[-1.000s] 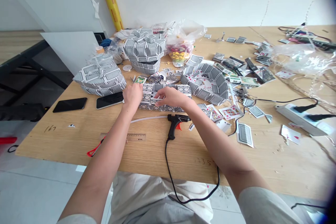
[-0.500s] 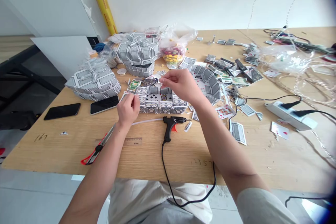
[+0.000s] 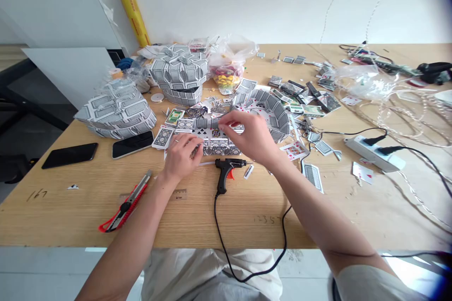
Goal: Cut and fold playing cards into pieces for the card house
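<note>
A long wooden bench (image 3: 52,211) fills the view, and a low box built from playing cards (image 3: 215,143) sits at 12 o'clock, right in front of the person. Big card domes (image 3: 116,112) sit at 11 o'clock, and a curved card wall (image 3: 271,113) stands at 1 o'clock. A black glue gun (image 3: 224,174) lies just beside the box on the near side, and its cord (image 3: 215,216) drops over the bench edge. An arm could catch that cord and tug the gun over, and if the gun is hot, its tip could burn a wrist. Pressing too hard could bend the thin card or push it loose. The left hand (image 3: 180,160) is curled at the box's near corner, though it is hard to tell if it grips anything. The right hand (image 3: 250,136) is just apart from it, with its fingertips (image 3: 223,122) pinched on a gray card strip (image 3: 206,123) along the top of the box.
</note>
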Demonstrator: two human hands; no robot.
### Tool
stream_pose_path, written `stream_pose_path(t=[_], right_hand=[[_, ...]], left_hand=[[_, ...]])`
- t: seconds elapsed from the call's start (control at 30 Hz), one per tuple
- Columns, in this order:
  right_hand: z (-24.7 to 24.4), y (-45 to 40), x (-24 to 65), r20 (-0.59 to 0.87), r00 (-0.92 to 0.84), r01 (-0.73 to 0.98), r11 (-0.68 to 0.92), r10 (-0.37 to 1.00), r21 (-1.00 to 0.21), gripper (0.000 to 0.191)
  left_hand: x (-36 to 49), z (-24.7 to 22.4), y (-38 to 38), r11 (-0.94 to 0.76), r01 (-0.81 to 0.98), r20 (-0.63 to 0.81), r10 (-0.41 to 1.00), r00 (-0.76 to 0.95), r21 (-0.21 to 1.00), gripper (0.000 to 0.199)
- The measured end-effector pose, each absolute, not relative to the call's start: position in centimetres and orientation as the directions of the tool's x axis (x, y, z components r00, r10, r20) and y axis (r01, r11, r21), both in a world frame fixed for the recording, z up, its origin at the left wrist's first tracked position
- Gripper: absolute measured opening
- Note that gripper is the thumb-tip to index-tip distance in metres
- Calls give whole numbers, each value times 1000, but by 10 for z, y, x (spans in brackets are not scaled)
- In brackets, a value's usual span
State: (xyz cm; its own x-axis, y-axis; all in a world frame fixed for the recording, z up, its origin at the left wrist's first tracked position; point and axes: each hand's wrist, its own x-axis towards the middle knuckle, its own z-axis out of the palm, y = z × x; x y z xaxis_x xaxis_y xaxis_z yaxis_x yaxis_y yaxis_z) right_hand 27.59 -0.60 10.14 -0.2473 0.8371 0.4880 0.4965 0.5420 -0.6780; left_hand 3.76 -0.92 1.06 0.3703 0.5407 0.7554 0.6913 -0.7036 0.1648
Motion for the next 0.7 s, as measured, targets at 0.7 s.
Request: stream_pose_path(t=[0.7], right_hand=[[-8, -29, 332, 625, -281, 670, 615, 728, -416, 22]], left_hand=[[58, 8, -12, -786, 615, 726, 460, 512, 64, 15]])
